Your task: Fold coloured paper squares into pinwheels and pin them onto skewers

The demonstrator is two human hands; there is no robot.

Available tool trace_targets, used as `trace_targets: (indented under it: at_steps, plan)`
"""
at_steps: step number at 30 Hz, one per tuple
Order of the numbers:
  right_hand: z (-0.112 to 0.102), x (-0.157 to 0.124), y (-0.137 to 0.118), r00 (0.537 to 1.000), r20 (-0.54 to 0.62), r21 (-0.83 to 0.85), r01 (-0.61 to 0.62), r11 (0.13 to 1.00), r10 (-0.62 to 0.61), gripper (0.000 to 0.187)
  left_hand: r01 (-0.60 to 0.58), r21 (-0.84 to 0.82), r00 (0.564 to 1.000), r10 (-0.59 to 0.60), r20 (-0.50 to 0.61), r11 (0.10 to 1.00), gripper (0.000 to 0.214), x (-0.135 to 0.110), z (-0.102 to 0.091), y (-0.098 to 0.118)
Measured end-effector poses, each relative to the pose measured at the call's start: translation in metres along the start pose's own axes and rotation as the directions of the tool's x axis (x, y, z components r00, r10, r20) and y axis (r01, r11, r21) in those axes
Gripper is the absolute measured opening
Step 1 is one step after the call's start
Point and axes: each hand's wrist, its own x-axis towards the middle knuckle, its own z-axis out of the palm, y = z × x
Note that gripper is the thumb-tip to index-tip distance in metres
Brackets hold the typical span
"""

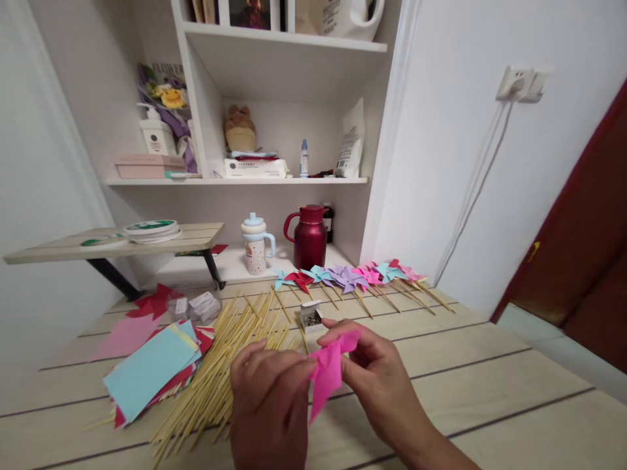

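A folded pink paper piece (327,372) is held above the wooden table (490,385) between both hands. My left hand (268,398) pinches its left edge, fingers closed. My right hand (379,375) grips its upper right part, fingers curled round it. Just behind the hands lies a heap of thin bamboo sticks (220,365) and a small open box of pins (311,318).
A row of finished paper pinwheels (350,277) on sticks lies at the table's far side. Stacked coloured paper sheets (154,369) lie at the left. A red jug (309,236) and a child's cup (255,245) stand on a low shelf; a small side shelf (117,245) juts out left.
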Motion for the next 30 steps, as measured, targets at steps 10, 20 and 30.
trace_targets:
  at_steps: [10,20,30]
  plan:
    - [0.003,-0.002,-0.008,0.928,0.005,-0.109,0.371,0.922,-0.373,0.014,-0.242,0.189,0.965,0.257,-0.056,0.952,0.018,0.001,-0.011,-0.002]
    - [0.007,-0.011,0.0,0.872,-0.026,-0.238,0.469,0.851,-0.488,0.017,-0.189,0.214,0.968,0.218,-0.122,0.958,0.021,-0.002,-0.008,0.003]
    - [0.003,0.003,0.0,0.994,0.045,0.001,-0.101,0.995,0.101,0.012,0.421,-0.19,0.906,-0.42,0.046,0.887,0.006,0.003,0.008,-0.006]
